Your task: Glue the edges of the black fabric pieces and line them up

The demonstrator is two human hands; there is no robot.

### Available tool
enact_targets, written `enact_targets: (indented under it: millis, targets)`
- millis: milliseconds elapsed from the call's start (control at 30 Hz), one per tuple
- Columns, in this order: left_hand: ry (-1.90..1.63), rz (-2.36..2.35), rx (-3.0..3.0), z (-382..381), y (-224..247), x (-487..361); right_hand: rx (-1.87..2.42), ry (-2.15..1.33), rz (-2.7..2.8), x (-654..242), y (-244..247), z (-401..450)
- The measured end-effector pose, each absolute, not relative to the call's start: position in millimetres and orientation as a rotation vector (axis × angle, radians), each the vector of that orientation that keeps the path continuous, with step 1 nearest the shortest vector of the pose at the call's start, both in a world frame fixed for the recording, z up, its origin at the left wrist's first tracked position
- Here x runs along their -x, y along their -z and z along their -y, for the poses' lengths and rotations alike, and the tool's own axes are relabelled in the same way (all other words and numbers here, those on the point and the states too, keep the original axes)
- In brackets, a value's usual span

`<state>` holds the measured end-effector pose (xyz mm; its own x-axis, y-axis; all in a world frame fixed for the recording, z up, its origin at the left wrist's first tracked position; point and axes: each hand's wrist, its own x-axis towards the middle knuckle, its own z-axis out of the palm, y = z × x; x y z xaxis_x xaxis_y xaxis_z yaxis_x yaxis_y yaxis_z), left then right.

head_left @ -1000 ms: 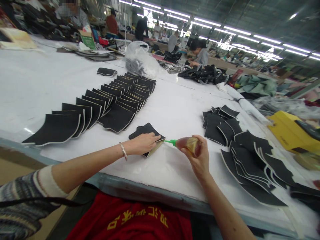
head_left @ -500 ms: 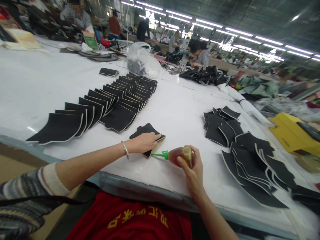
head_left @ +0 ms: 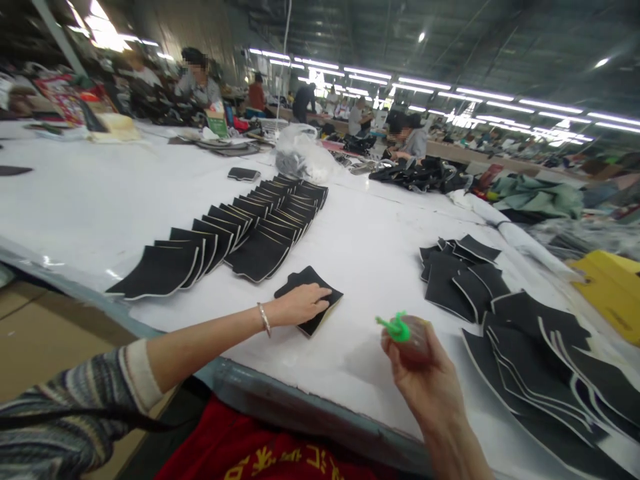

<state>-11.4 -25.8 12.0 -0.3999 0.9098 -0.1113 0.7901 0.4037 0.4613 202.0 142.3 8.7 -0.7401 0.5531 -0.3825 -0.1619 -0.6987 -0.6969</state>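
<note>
Fingers stretched out, my left hand (head_left: 303, 304) lies flat on a black leather-like piece (head_left: 314, 323) on the white table. A tan edge shows along that piece's right side. Wrapped in my right hand (head_left: 425, 373) is a squeeze bottle (head_left: 417, 343) of brownish liquid with a green nozzle (head_left: 395, 327). The bottle is raised off the table, apart from the piece, and its nozzle points toward me and to the left. Overlapping rows of black pieces (head_left: 160, 268) with pale edges fan out beyond my left hand.
Loose black pieces (head_left: 525, 360) lie heaped at the right. A yellow box (head_left: 610, 287) stands at the far right. Farther back are a clear plastic bag (head_left: 305, 153), a single small black piece (head_left: 243, 174) and a dark heap (head_left: 420, 175). Several people work in the background.
My right hand has drawn the bottle away from the black piece to the right and turned its nozzle. My left hand stays on the piece. The view has shifted left and up.
</note>
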Motion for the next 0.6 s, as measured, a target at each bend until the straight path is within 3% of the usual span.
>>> enact_targets:
  millis: [167,333,600]
  targets:
    - [-0.392,-2.879,-1.111,47.1,-16.0,5.0,0.408,-2.462,0.581,-216.5,-39.0,-192.8]
    - [-0.312,-2.845,-0.939,48.8,-12.8,11.2,0.254,-2.184,0.426,-219.6,-57.6,-228.3]
    - [-1.502,-2.060,-0.192,69.0,-22.5,21.7,0.364,-2.055,0.587,-212.5,-34.6,-242.4]
